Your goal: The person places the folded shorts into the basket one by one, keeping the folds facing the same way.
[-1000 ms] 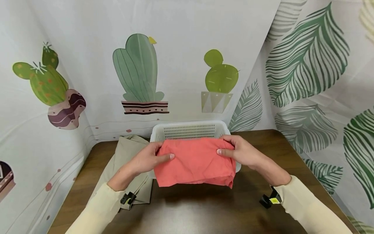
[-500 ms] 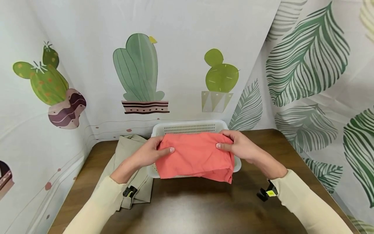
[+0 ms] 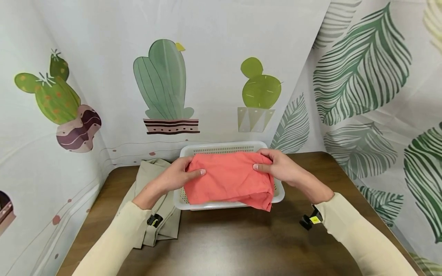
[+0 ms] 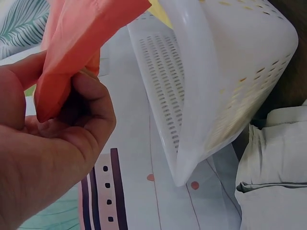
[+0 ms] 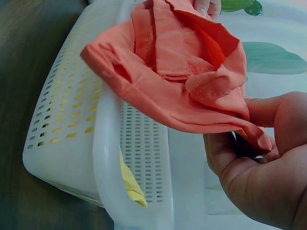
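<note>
A folded coral garment (image 3: 228, 178) with stitched edges hangs level over a white perforated plastic basket (image 3: 193, 207). My left hand (image 3: 176, 175) pinches its left end, thumb on top and fingers underneath. At the opposite end my right hand (image 3: 281, 168) grips it the same way. In the right wrist view the garment (image 5: 163, 96) shows a stitched strip and loose folds, its near corner drooping. Yellow cloth (image 5: 132, 187) lies inside the basket; most of it is hidden by the coral garment and the basket wall.
A folded grey-beige garment (image 3: 169, 226) lies on the brown wooden table (image 3: 224, 245) left of the basket, partly beneath my left forearm. Behind the table hangs a white curtain (image 3: 217, 76) printed with cacti, close to the basket's back rim.
Both hands have moved the coral garment forward and away from me, so it now lies further over the basket. The basket's front rim has come into view below it.
</note>
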Motion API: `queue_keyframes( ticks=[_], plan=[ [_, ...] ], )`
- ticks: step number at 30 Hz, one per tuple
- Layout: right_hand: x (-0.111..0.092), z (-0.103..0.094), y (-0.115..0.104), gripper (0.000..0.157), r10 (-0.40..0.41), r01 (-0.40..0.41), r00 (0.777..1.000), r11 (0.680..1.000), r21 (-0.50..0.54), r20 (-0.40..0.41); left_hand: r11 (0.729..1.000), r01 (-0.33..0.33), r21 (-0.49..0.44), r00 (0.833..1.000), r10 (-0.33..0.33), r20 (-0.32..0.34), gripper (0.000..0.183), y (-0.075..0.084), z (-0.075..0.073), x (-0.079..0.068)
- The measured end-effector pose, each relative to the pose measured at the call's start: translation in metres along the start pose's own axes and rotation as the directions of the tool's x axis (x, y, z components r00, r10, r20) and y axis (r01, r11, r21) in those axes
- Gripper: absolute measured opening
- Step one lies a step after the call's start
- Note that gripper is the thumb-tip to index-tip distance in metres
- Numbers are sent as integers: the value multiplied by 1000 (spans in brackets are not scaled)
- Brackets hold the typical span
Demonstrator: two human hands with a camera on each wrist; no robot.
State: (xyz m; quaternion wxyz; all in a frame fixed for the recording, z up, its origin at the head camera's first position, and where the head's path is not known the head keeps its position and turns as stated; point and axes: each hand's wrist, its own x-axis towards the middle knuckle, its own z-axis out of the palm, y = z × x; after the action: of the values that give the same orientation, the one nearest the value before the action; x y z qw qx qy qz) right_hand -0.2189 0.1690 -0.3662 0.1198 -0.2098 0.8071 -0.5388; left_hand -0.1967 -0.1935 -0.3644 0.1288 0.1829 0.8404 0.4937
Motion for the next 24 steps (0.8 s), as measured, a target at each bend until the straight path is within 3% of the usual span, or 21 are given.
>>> queue_keyframes(
  ticks=[24],
  plan=[
    [26,-12,13,13,34,-35,999,999,-4,-24,998,23,51,1000,-23,-2,29,-5,-3,33]
  ],
)
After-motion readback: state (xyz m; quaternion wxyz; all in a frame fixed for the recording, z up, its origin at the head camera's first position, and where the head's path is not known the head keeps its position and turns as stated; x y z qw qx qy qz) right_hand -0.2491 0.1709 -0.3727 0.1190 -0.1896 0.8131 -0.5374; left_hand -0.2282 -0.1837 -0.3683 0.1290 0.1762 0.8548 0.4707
